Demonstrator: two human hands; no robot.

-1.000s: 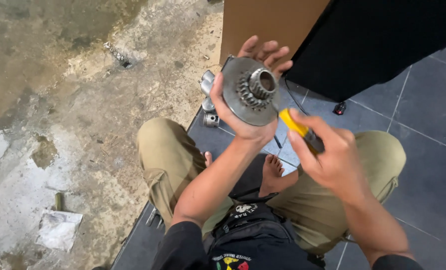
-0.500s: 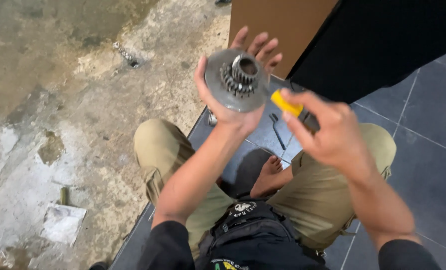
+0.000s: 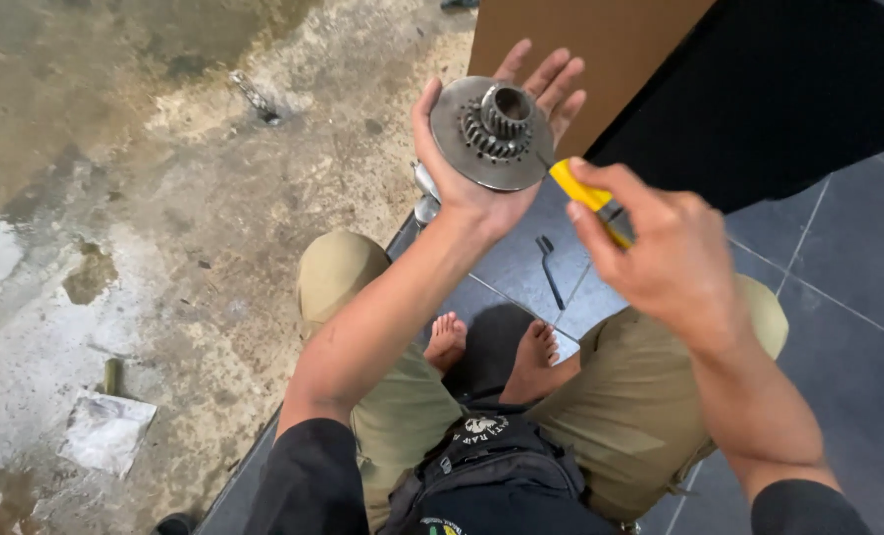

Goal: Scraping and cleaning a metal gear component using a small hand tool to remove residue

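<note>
My left hand (image 3: pixel 471 188) is raised, palm up, holding a round grey metal disc with a toothed gear hub (image 3: pixel 491 132) in its middle. My right hand (image 3: pixel 660 253) grips a yellow-handled screwdriver (image 3: pixel 585 195), whose tip meets the disc's right edge. I sit cross-legged in khaki trousers (image 3: pixel 630 406) with bare feet (image 3: pixel 491 347) on dark floor tiles.
A bent metal key (image 3: pixel 551 267) lies on the dark tiles below the disc. Shiny metal parts (image 3: pixel 424 193) sit behind my left wrist. Stained, wet concrete (image 3: pixel 115 248) spreads to the left, with a crumpled paper (image 3: pixel 105 431). A brown board (image 3: pixel 620 50) and black fabric (image 3: pixel 788 89) stand ahead.
My left hand has lifted the disc higher and tilted it so the hub faces up more. My right hand with the screwdriver has followed, its tip now at the disc's edge.
</note>
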